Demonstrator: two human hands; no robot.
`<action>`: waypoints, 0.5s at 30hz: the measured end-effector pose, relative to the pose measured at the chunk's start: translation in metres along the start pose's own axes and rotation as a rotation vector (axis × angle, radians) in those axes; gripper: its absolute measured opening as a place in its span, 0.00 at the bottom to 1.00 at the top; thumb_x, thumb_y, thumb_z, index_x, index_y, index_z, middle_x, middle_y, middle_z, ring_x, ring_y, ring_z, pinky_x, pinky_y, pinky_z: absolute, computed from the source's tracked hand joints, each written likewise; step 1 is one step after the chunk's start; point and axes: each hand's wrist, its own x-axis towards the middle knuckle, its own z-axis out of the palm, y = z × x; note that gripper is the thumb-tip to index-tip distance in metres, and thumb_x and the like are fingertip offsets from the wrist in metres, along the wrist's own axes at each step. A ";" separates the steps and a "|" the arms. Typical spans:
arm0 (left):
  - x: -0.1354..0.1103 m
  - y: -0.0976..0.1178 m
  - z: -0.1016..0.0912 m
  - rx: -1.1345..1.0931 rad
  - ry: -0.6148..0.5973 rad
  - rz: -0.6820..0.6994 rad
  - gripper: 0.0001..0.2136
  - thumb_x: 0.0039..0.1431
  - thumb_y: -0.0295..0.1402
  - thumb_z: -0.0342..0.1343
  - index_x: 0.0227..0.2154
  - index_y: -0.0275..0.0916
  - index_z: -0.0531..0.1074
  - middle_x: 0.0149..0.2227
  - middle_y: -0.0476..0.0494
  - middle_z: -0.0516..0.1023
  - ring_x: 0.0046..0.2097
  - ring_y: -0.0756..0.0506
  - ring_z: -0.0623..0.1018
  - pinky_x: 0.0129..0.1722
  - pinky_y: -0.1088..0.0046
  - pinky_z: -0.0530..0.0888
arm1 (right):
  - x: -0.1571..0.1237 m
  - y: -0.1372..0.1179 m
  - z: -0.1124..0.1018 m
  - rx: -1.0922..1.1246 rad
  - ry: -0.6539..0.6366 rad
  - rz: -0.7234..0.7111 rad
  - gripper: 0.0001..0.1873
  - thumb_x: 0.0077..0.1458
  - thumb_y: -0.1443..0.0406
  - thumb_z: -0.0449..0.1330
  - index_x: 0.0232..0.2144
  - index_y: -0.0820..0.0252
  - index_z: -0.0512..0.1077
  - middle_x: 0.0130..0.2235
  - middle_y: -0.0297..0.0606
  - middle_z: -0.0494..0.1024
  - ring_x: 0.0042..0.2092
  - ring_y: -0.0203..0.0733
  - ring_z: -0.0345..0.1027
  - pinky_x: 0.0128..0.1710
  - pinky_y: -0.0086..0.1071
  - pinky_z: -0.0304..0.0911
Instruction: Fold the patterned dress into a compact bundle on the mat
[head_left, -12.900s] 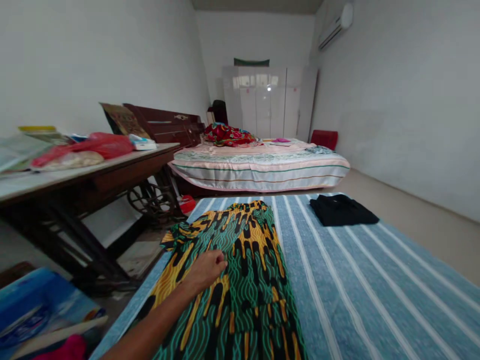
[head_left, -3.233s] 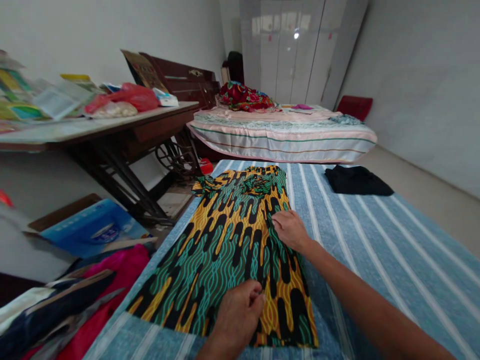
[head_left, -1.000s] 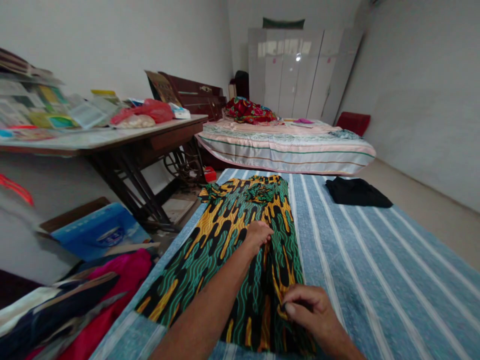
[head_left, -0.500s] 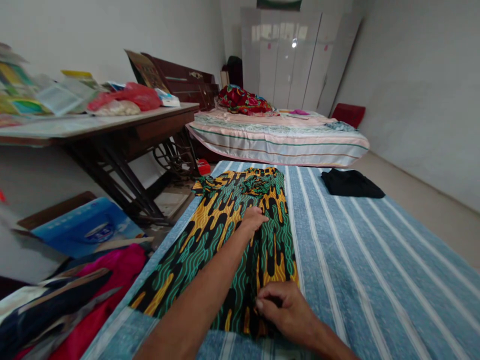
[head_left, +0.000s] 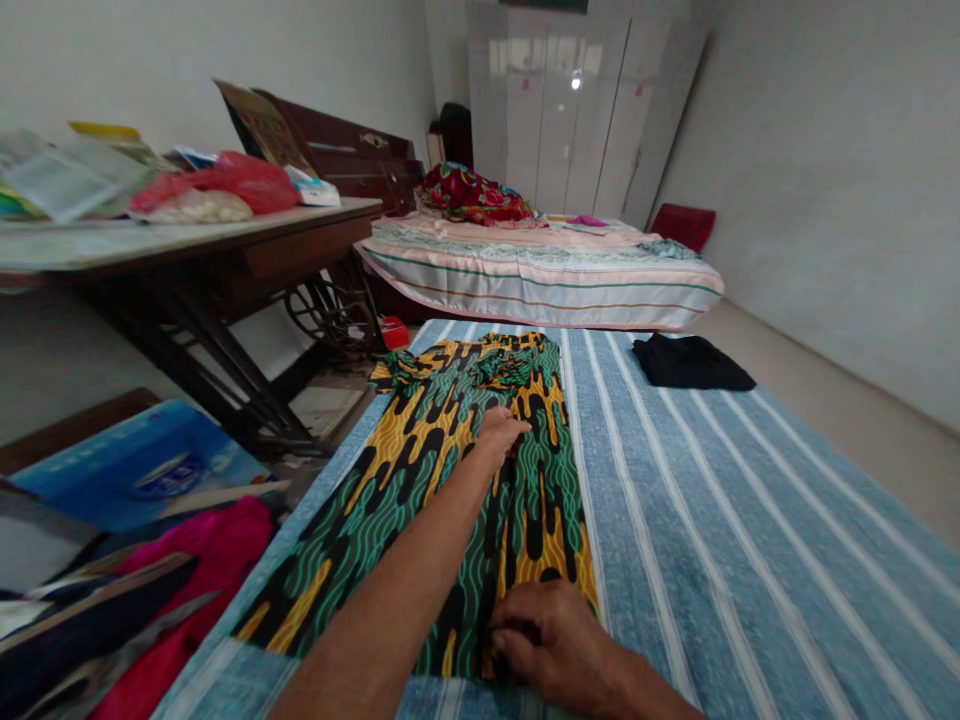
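Note:
A green, yellow and black patterned garment (head_left: 420,470) lies lengthwise on a blue striped mattress (head_left: 712,520). My left hand (head_left: 501,430) reaches out and rests on the garment's middle, fingers curled down onto the cloth. Near the bottom edge, my right hand (head_left: 559,640) is closed, pinching the garment's lower hem. The right side of the garment lies folded over toward the middle.
A folded black cloth (head_left: 690,362) sits at the mattress's far right. A second bed (head_left: 540,270) with a red bundle stands behind. A wooden table (head_left: 225,250) piled with bags is at the left; pink fabric (head_left: 187,550) and a blue packet (head_left: 142,470) lie beside the mattress.
My right hand has slid left along the hem, carrying the garment's right edge inward. My left hand stays pressed on the garment's middle. The view has shifted slightly.

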 end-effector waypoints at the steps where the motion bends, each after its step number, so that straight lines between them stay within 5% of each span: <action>1: 0.003 0.001 0.000 0.019 0.021 0.020 0.16 0.42 0.28 0.61 0.38 0.35 0.70 0.22 0.52 0.70 0.25 0.50 0.72 0.24 0.77 0.66 | 0.000 0.001 0.000 0.002 0.001 0.000 0.09 0.49 0.70 0.53 0.28 0.58 0.73 0.27 0.32 0.75 0.31 0.32 0.68 0.31 0.21 0.55; 9: 0.010 -0.005 -0.005 0.136 0.063 0.210 0.27 0.39 0.23 0.60 0.48 0.37 0.66 0.29 0.50 0.74 0.37 0.47 0.74 0.36 0.75 0.66 | 0.002 0.005 -0.003 -0.041 -0.014 -0.105 0.08 0.49 0.70 0.53 0.27 0.58 0.71 0.27 0.31 0.74 0.29 0.32 0.67 0.28 0.22 0.56; 12: 0.014 -0.007 -0.003 0.110 0.038 0.224 0.26 0.41 0.25 0.60 0.48 0.38 0.66 0.26 0.53 0.73 0.33 0.49 0.73 0.33 0.77 0.67 | 0.017 0.009 -0.021 -0.218 0.183 -0.166 0.09 0.52 0.69 0.51 0.28 0.59 0.71 0.27 0.34 0.73 0.31 0.36 0.67 0.32 0.27 0.60; 15: 0.019 -0.006 -0.004 0.067 0.046 0.196 0.25 0.43 0.26 0.60 0.48 0.39 0.66 0.27 0.53 0.73 0.30 0.51 0.73 0.31 0.78 0.66 | 0.043 0.021 -0.044 -0.418 0.405 -0.165 0.13 0.55 0.69 0.49 0.38 0.62 0.72 0.41 0.45 0.75 0.45 0.43 0.67 0.46 0.35 0.61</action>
